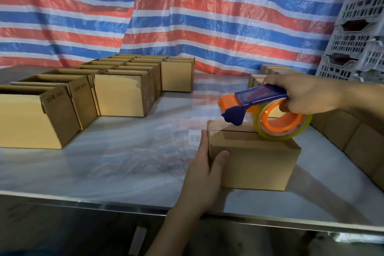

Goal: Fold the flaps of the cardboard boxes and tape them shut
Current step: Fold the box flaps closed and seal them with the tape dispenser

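Note:
A small cardboard box (255,162) with its flaps folded down sits near the table's front edge, right of centre. My left hand (204,164) grips its left end, thumb on the front face. My right hand (307,94) holds a blue and orange tape dispenser (264,106) with a clear tape roll (284,124). The roll rests on the box top at its right part. The blue cutter end hangs just above the left part of the top seam. A short strip of clear tape shows at the box's left top edge.
Rows of open cardboard boxes (122,93) stand at the left and back of the white table (124,162). More boxes (349,139) line the right edge. Grey plastic crates (361,33) are stacked at the right. A striped tarp (145,16) hangs behind.

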